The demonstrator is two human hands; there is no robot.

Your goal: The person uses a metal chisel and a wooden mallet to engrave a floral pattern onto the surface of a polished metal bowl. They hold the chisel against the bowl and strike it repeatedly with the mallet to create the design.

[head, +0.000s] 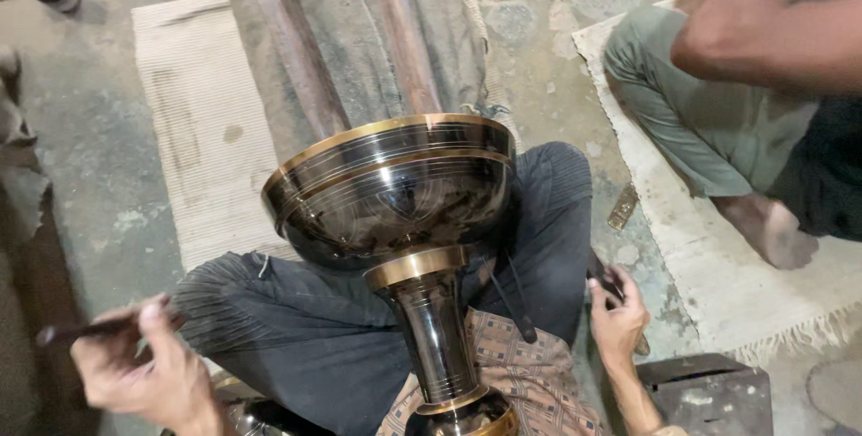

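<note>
A dark, glossy metal vase stood upright in the near middle of the scene, over crossed legs. Its wide bowl carried a brass rim and fine engraved lines, with a brass collar below, then a narrow dark neck and another brass band at the near edge. At near left, a thin dark tool lay almost level. At near right, a small dark tool was mostly hidden.
</note>
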